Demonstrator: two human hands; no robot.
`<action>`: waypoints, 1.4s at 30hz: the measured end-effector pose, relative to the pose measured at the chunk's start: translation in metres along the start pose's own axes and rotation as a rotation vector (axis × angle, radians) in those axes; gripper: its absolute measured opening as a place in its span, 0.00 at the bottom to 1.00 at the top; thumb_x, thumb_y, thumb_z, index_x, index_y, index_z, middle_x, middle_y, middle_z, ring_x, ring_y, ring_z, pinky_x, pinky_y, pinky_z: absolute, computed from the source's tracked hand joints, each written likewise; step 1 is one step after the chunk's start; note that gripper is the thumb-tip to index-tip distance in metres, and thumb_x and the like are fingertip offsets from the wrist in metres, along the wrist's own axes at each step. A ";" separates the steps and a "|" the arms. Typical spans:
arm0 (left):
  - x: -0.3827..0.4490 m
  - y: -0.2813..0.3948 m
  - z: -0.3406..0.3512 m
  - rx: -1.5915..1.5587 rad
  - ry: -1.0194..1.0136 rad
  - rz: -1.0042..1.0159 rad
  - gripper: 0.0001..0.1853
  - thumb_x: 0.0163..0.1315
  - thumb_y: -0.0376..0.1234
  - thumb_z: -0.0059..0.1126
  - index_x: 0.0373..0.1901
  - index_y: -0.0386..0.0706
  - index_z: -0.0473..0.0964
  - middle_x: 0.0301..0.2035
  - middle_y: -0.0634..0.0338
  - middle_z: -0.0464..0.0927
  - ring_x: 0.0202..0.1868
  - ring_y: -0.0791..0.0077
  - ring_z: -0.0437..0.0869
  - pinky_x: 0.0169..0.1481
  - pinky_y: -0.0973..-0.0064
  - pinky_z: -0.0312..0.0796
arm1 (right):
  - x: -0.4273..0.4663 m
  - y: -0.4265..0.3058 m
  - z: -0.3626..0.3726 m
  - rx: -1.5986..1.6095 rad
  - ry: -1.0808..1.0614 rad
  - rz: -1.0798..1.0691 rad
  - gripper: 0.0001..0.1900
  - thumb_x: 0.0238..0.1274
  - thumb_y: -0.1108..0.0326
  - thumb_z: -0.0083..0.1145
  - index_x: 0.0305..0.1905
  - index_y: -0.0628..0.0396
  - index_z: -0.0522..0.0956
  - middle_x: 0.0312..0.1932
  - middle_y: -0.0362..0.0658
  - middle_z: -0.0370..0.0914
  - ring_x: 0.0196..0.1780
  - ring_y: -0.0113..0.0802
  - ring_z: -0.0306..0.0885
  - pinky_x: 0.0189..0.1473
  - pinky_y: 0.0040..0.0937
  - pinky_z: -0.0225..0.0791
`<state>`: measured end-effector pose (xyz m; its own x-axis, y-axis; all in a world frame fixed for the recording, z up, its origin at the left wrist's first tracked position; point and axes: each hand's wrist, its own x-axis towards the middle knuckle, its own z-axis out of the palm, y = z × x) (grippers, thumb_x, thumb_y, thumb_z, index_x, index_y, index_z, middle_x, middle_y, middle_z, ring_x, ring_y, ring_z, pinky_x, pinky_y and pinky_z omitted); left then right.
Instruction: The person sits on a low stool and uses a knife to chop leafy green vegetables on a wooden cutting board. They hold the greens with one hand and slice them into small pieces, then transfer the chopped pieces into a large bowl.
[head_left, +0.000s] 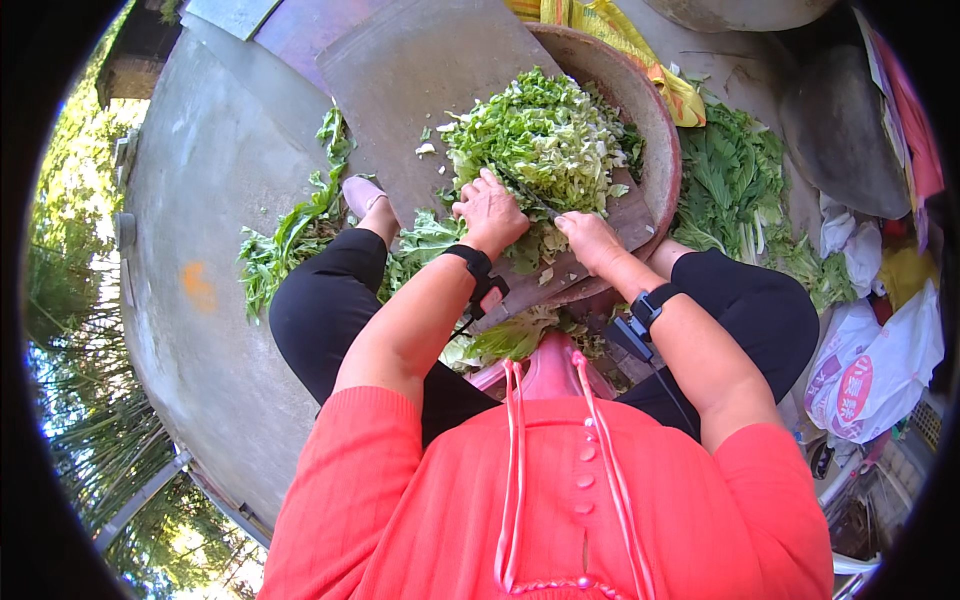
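In my right hand (592, 241) is the handle of a kitchen knife (534, 196), its dark blade angled up and left along the near edge of a heap of chopped leafy greens (551, 139). My left hand (491, 212) bends its fingers over uncut leafy greens (529, 244) beside the blade, holding them down; its fingertips touch the heap's edge. Beneath lies a wide cutting board (420, 82), part of which rests across a round reddish basin (669, 150). The far part of the blade is partly hidden by my left hand and the greens.
Whole leafy greens (731, 172) lie on the floor to the right, and others (289, 240) by my left foot. More leaves (517, 337) sit between my knees near a pink stool (551, 367). A yellow sack (630, 45) lies behind the basin; a white plastic bag (874, 367) stands right.
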<state>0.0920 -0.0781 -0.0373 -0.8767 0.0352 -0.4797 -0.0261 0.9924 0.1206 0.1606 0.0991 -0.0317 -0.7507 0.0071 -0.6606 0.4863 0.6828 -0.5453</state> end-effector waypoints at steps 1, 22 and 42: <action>-0.005 0.004 -0.008 0.040 -0.019 0.008 0.58 0.48 0.46 0.76 0.75 0.30 0.53 0.63 0.40 0.71 0.67 0.41 0.72 0.62 0.38 0.69 | 0.004 0.003 0.000 0.021 0.015 -0.015 0.24 0.77 0.43 0.44 0.55 0.48 0.82 0.51 0.57 0.84 0.55 0.62 0.81 0.57 0.57 0.72; 0.052 -0.052 -0.013 -0.459 0.517 0.316 0.46 0.42 0.40 0.79 0.67 0.43 0.70 0.53 0.46 0.83 0.52 0.47 0.86 0.55 0.58 0.80 | -0.069 -0.022 -0.081 0.620 0.070 -0.017 0.22 0.79 0.51 0.55 0.63 0.57 0.81 0.17 0.36 0.72 0.13 0.22 0.66 0.13 0.24 0.61; 0.022 -0.030 -0.005 -0.596 0.521 0.472 0.57 0.36 0.37 0.83 0.74 0.38 0.64 0.50 0.46 0.85 0.48 0.54 0.89 0.59 0.67 0.81 | -0.044 0.008 -0.032 0.559 -0.022 0.107 0.25 0.78 0.46 0.51 0.63 0.53 0.81 0.18 0.41 0.75 0.13 0.31 0.70 0.16 0.32 0.67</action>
<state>0.0707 -0.1076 -0.0472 -0.9611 0.2194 0.1677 0.2728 0.6584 0.7015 0.1829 0.1274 0.0097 -0.6777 0.0361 -0.7344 0.7263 0.1884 -0.6610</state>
